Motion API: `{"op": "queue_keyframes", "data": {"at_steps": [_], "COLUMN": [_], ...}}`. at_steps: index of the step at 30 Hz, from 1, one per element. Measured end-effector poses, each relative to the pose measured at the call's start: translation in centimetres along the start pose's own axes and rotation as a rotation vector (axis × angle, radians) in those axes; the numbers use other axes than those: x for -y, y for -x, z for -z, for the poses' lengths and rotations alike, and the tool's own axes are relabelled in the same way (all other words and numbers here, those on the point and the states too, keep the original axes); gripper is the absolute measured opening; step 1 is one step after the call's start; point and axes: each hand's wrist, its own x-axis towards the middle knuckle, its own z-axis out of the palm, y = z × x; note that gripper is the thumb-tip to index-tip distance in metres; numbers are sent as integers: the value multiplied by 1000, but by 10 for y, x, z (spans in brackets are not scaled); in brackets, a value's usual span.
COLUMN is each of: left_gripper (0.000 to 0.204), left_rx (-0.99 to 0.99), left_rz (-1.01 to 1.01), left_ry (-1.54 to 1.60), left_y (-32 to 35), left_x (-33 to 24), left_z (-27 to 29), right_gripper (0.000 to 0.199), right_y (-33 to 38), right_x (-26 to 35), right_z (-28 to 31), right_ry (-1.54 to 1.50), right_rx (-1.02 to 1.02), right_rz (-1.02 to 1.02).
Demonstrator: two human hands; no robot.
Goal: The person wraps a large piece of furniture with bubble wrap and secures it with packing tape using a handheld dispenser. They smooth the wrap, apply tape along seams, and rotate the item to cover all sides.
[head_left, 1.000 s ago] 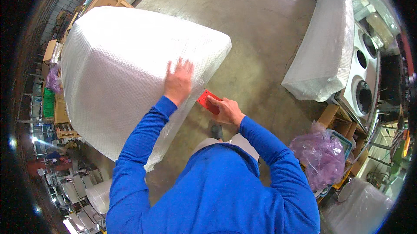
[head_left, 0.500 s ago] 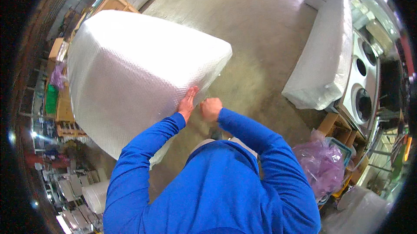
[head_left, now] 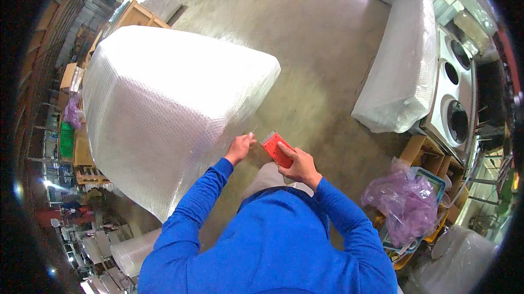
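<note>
My right hand (head_left: 299,164) grips a red tape dispenser (head_left: 278,150) in front of my body, thumb along its upper face. A clear, pale edge shows at its far end. Just left of it, my left hand (head_left: 240,147) is closed in a pinch; a thin pale bit shows at the fingertips, too small to name. That hand is beside the near right corner of a large block covered in bubble wrap (head_left: 158,103), apparently just off its surface. What lies inside the wrap is hidden.
A long bubble-wrapped piece (head_left: 401,64) stands at the right, beside a white panel with round dark openings (head_left: 435,113). Nearer are a crumpled purple plastic bag (head_left: 401,196) and cardboard boxes (head_left: 417,152). A wooden crate (head_left: 141,15) stands behind the wrapped block; a clear roll (head_left: 134,253) lies lower left.
My left hand has come off the bubble wrap, from flat to pinched. My right hand has moved right and nearer, and the red tape dispenser in it now shows.
</note>
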Motion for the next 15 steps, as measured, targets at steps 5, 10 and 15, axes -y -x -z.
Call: {"op": "queue_keyframes", "data": {"at_steps": [5,10,15], "left_gripper": [54,42,40], "left_rx": [154,4,-147], "left_rz": [254,120,61], "left_ry": [812,632,337], "left_y": [18,14,-3], "left_x": [-34,-45,-57], "left_z": [8,17,38], "right_gripper": [86,88,89], "right_y": [-5,-23,-32], "right_x": [5,13,16], "right_z": [5,4,1], "right_ry": [-76,-43,-78], "right_rx": [-70,-76,-125], "right_rz": [259,302,294]}}
